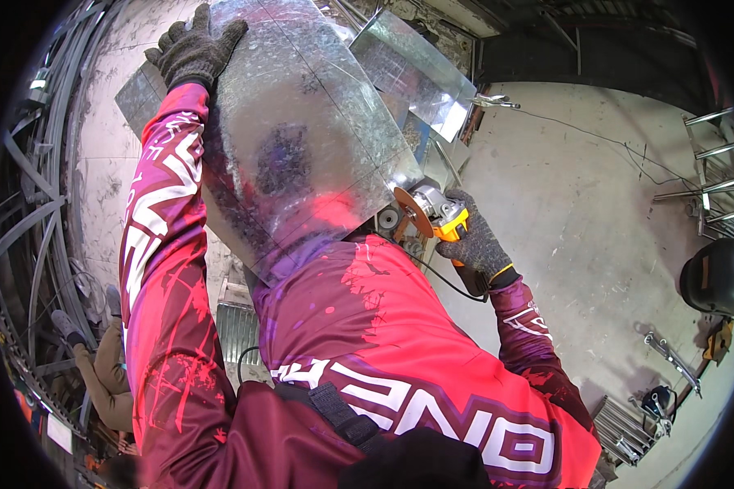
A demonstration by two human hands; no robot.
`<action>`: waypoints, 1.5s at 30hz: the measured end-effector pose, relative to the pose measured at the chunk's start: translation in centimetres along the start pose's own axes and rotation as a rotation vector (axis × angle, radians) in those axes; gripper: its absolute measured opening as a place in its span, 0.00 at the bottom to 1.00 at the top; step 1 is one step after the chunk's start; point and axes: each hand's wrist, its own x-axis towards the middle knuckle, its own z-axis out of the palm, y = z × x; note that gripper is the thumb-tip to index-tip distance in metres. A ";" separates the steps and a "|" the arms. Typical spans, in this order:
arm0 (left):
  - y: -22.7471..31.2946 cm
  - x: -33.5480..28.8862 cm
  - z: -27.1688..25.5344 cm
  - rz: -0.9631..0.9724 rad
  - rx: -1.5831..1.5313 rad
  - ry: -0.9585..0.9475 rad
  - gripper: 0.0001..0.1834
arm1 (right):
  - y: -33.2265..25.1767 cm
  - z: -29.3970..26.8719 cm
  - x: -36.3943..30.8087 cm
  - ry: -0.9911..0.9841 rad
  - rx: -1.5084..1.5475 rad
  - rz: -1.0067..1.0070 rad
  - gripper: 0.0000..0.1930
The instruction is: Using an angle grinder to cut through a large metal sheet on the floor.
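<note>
A large shiny sheet of metal (pixel 310 98) with thin dark lines on it lies in front of my body, its near corner close to my shirt. My left hand (pixel 194 50), in a dark grey knit glove, rests on the sheet's far left edge with fingers spread. At the sheet's right corner, my gloved right hand (pixel 483 240) is wrapped round a yellow and silver angle grinder (pixel 439 210). The grinder's brown disc (pixel 413 213) stands on edge beside that corner; whether it touches the metal I cannot tell. A black cord runs below the grinder.
A second metal sheet (pixel 416 69) lies beyond, with locking pliers (pixel 495 101) at its corner. Long metal strips (pixel 37 196) crowd the left side, near another person's legs (pixel 106 363). To the right are a metal frame (pixel 718 183), a black container (pixel 711 275) and a thin cable across the floor.
</note>
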 end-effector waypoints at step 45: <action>-0.2 -0.2 -0.3 -0.013 -0.024 0.016 0.52 | -1.5 0.4 0.2 -0.024 0.104 0.009 0.50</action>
